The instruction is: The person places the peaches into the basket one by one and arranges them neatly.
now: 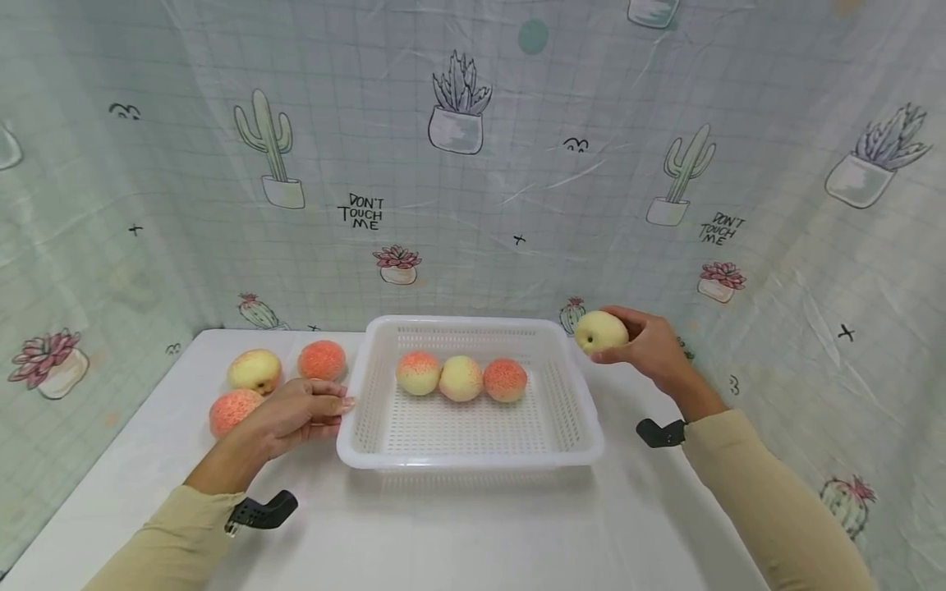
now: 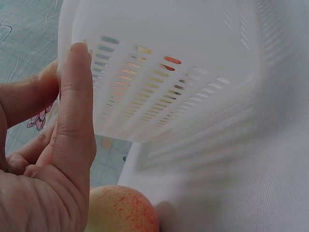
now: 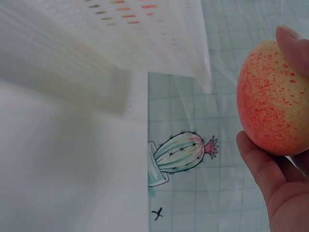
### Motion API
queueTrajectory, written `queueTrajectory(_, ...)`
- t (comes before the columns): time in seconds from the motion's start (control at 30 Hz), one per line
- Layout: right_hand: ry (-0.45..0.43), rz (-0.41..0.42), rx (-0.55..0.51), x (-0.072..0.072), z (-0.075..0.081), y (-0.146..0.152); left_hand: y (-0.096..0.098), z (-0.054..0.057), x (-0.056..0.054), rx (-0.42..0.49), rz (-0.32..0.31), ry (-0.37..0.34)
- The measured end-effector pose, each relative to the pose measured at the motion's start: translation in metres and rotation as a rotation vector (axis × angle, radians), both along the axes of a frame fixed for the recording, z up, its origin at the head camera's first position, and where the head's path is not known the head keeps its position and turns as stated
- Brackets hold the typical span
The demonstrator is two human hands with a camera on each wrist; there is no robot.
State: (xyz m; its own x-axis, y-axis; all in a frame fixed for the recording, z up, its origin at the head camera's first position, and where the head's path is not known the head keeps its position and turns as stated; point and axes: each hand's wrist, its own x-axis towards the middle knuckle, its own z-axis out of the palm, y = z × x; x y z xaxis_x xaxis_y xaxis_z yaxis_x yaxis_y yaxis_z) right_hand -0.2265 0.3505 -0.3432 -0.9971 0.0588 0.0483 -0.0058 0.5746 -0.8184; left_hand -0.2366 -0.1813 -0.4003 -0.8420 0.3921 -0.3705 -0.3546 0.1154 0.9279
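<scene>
A white perforated plastic basket [image 1: 473, 447] stands in the middle, with three peaches [image 1: 461, 379] in a row inside it. At its left side my left hand [image 1: 299, 414] pinches the rim; the left wrist view shows the forefinger [image 2: 75, 96] along the outer wall. Up beyond the basket's right rim, my right hand [image 1: 654, 349] holds another peach [image 1: 600, 332] between thumb and fingers. That peach looks pale yellow from the head, while the right wrist view shows its red-speckled side [image 3: 270, 101].
Left of the basket, on the white table [image 1: 473, 533], lie a yellow peach [image 1: 254, 369] and two reddish peaches, one near the basket [image 1: 322, 359] and one beside my left wrist [image 1: 232, 410]. A printed curtain [image 1: 473, 205] hangs behind the table and along both sides.
</scene>
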Motion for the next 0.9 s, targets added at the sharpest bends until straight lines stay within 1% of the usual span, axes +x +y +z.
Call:
queueTrajectory(0.17, -0.007, 0.013, -0.014, -0.002, 0.003, -0.006, 0.000, -0.001, -0.001, -0.007, 0.007, 0.001)
queueTrajectory(0.3, 0.008, 0.033, -0.015, -0.003, 0.003, -0.011, -0.001, -0.002, -0.001, -0.012, 0.006, 0.005)
queueTrajectory(0.4, 0.017, 0.047, -0.005, -0.005, 0.003, -0.015, 0.000, -0.002, 0.000, -0.009, 0.011, 0.003)
queueTrajectory(0.53, 0.006, 0.060, 0.003, -0.006, 0.006, -0.021, -0.001, 0.000, 0.000, -0.006, 0.010, 0.004)
queueTrajectory(0.73, 0.004, 0.117, 0.008, -0.008, 0.010, -0.029, -0.001, -0.001, 0.002, -0.010, 0.011, 0.016)
queueTrajectory(0.83, 0.002, 0.131, 0.015, -0.009, 0.013, -0.034, -0.001, -0.002, 0.002, -0.005, 0.007, 0.016)
queueTrajectory(0.9, 0.004, 0.138, 0.021, -0.009, 0.014, -0.037, 0.000, -0.002, 0.002, -0.002, 0.015, 0.013)
